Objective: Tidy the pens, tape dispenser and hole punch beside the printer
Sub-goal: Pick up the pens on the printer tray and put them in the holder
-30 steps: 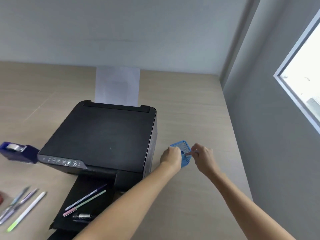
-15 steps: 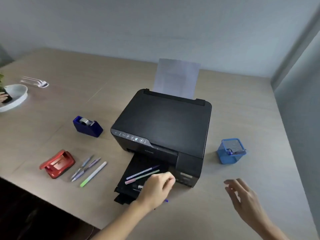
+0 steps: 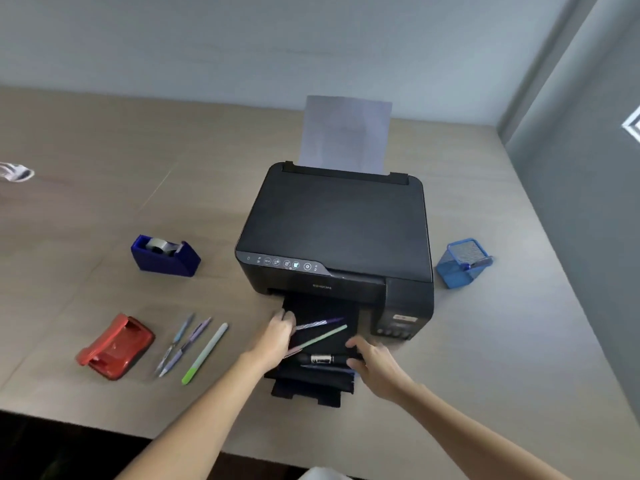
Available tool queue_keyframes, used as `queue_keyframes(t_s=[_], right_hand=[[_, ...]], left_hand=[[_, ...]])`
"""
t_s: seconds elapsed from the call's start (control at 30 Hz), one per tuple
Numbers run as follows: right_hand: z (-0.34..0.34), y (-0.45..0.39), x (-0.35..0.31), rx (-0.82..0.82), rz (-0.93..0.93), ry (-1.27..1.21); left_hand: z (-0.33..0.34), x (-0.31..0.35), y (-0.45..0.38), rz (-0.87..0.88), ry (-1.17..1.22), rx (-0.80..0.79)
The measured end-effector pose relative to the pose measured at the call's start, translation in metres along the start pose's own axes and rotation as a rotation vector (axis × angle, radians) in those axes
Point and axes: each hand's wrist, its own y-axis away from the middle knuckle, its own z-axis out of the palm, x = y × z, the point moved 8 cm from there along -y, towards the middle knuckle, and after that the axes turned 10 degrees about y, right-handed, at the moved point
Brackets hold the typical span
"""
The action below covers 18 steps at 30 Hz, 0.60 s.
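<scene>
So the big black printer [image 3: 337, 233] sits mid-table [image 3: 104, 150] with paper sticking up out the back, and everything else is scattered around it. A second ago both hands were over at the blue mesh pen cup [image 3: 462, 263] on the printer's right side, now they've swung back to the output tray [image 3: 311, 386] at the printer's front, so I'd guess the next batch of pens is about to go in the cup. Left of the printer there's the navy tape dispenser [image 3: 165, 256], roll still in it, and nearer the table edge the red hole punch [image 3: 116, 346], neither touched yet. Between the punch and the tray lie three pens [image 3: 188, 348] side by side, one with a lime green tip. On the tray itself: a purple striped pen [image 3: 320, 323], a pale green one [image 3: 322, 337] and a stubby black marker [image 3: 322, 359]. Left hand [image 3: 278, 337] is curled at the tray's left edge against the pen ends, can't tell if it's got one yet. Right hand [image 3: 375, 367] is open, fingers just reaching the marker's end, holding nothing
</scene>
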Motion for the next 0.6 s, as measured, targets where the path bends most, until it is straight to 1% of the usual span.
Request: queue_keyframes(t_s=[0.07,0.13,0.2,0.27,0.3,0.4,0.5,0.6], right_hand=[[0.000,-0.003,0.001,0.021,0.069,-0.010],[-0.005,-0.003,0.003,0.072,0.127,-0.007],[-0.008,0.004,0.007,0.108,0.171,-0.013],[-0.004,0.014,0.008,0.100,0.184,-0.021],[-0.001,0.020,0.006,0.081,0.182,-0.027],[0.012,0.030,0.003,0.041,0.190,-0.082],[0.015,0.034,0.006,0.045,0.320,-0.271],[0.010,0.034,0.007,0.055,0.342,-0.309]], left_hand=[[-0.005,-0.008,-0.001,-0.040,-0.006,0.070],[-0.006,-0.012,-0.002,-0.040,0.047,0.135],[0.004,-0.009,0.000,0.014,0.078,0.125],[0.013,-0.004,0.007,0.082,0.097,0.094],[0.016,-0.003,0.010,0.121,0.065,0.091],[0.020,-0.006,0.011,0.155,-0.130,0.087],[0.011,-0.001,0.003,0.198,-0.142,0.112],[0.003,0.006,-0.012,0.238,-0.177,0.119]])
